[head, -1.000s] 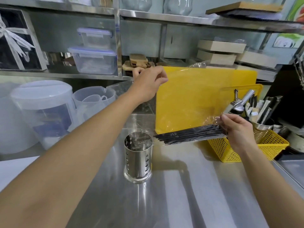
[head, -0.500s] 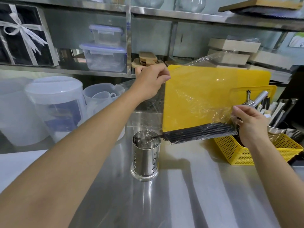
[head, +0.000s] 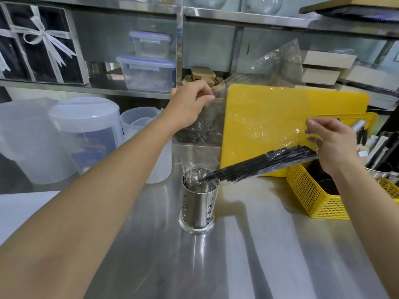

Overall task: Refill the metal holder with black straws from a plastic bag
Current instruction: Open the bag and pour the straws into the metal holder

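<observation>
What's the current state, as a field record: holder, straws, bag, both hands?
holder: metal holder upright on steel counter
straws: black straws bundled, tilted, lower tips at the holder's mouth, rest inside the bag
bag: clear plastic bag stretched between both hands
left hand: left hand pinches the bag's raised edge
right hand: right hand grips the bag at the straws' upper ends
behind: yellow cutting board; yellow basket at right

Stainless steel counter (head: 259, 255), perforated metal holder (head: 199, 203) upright near the middle, yellow mesh basket (head: 315, 197) at the right, yellow cutting board (head: 336, 104) propped upright at the back, translucent lidded tubs (head: 86, 134) clustered back left, white sheet (head: 21, 208) at the left edge.
</observation>
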A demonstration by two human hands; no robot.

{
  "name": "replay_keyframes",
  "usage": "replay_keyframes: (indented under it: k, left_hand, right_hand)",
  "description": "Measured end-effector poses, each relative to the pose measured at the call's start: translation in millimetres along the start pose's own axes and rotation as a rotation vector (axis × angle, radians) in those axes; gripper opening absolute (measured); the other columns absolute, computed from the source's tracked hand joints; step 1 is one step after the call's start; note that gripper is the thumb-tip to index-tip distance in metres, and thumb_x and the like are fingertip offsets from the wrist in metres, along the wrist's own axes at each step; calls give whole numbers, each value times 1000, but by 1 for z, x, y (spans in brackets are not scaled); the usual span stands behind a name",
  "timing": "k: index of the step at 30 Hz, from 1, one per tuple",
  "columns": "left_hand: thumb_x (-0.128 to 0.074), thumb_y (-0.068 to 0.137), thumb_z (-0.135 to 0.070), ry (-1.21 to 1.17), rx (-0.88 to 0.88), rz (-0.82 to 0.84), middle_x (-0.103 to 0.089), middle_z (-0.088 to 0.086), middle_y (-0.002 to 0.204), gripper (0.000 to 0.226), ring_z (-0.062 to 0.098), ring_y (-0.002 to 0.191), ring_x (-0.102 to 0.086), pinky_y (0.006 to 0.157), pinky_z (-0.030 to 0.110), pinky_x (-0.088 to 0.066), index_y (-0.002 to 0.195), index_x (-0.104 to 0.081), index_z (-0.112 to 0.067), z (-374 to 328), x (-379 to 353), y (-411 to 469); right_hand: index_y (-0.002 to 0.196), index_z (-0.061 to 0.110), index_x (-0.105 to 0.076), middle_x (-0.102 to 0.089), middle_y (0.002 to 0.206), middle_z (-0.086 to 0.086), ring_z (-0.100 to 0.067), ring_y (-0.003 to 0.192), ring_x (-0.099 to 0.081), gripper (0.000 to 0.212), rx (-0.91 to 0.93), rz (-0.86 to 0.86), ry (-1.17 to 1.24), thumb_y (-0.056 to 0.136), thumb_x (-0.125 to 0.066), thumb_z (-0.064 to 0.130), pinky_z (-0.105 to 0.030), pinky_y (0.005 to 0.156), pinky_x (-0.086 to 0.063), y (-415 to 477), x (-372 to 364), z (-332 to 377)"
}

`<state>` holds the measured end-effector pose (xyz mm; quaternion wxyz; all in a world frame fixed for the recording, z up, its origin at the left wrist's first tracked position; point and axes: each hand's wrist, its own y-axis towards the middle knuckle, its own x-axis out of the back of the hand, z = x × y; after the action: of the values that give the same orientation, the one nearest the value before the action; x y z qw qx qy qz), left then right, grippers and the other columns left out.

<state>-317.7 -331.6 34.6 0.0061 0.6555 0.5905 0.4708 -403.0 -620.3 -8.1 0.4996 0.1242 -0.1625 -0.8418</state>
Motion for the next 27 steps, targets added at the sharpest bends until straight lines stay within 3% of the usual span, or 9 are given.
replay_keyframes:
  k: [3,5,9,12,16,18,27]
  left_hand:
    - [-52,91,-27,-17,21,-19,-53,-15,74,9,20,89,-54,97,49,-39,86,-57,-21,8,4,0]
    - [-53,90,-26,-33,35,-28,-53,-16,74,8,20,87,-55,93,46,-42,86,-57,-21,13,5,0]
    - [-53,91,-21,-86,43,-25,-53,-12,75,8,10,76,-52,75,27,-41,89,-58,-16,20,6,-4]
    - [-51,92,-19,-104,54,-13,-55,-9,75,8,10,75,-55,71,22,-42,88,-57,-16,23,10,-7]
    - [-50,92,-16,-228,102,9,-62,-3,73,17,14,72,-63,78,31,-51,78,-52,-24,31,18,-11]
    - [-48,93,-15,-266,148,14,-64,0,74,14,14,70,-64,76,30,-52,81,-52,-20,36,22,-15]
    - [-41,96,-11,-363,305,-53,-61,2,71,21,0,52,-62,63,22,-55,79,-51,-19,77,20,-47]
  right_hand:
    - [64,30,-69,-66,59,17,-2,61,-59,8,22,-6,-29,68,-76,31,-20,61,-44,6,-9,5]
    - [67,29,-68,-65,59,17,-3,61,-58,7,32,0,-52,71,-74,28,-18,60,-45,10,-13,4]
    - [73,26,-65,-65,58,18,-3,62,-58,13,38,16,-81,80,-69,15,-19,61,-44,15,-20,3]
    - [73,27,-65,-66,60,19,-3,64,-58,14,50,41,-118,81,-68,16,-18,62,-45,19,-23,5]
    - [75,27,-65,-64,73,12,-5,70,-58,12,93,89,-166,82,-67,18,-21,66,-46,24,-32,16]
    - [75,27,-64,-63,74,10,-5,70,-58,12,118,125,-201,82,-66,17,-22,66,-46,27,-40,22]
    - [80,18,-64,-60,74,3,-5,67,-57,3,206,315,-397,82,-67,18,-19,65,-47,35,-87,52]
